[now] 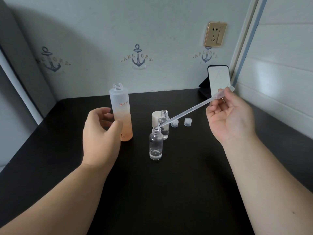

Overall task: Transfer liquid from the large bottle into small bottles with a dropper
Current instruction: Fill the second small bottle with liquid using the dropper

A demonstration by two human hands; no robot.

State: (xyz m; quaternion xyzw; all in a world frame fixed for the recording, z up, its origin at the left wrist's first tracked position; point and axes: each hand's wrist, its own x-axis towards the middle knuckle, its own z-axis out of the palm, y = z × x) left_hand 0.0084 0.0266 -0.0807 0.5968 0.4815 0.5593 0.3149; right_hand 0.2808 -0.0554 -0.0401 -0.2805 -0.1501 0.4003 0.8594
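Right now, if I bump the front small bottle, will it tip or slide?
The small bottle probably tips easily: narrow, upright, nearly empty. Smooth glass might slide on the table. The dropper tip at its mouth could lever it.

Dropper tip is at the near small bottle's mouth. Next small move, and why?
Probably squeeze the bulb. The right hand pinches the dropper near its bulb, its tip sits in the open neck of the near small bottle, which holds only a shallow layer. The left hand is beside the large bottle.
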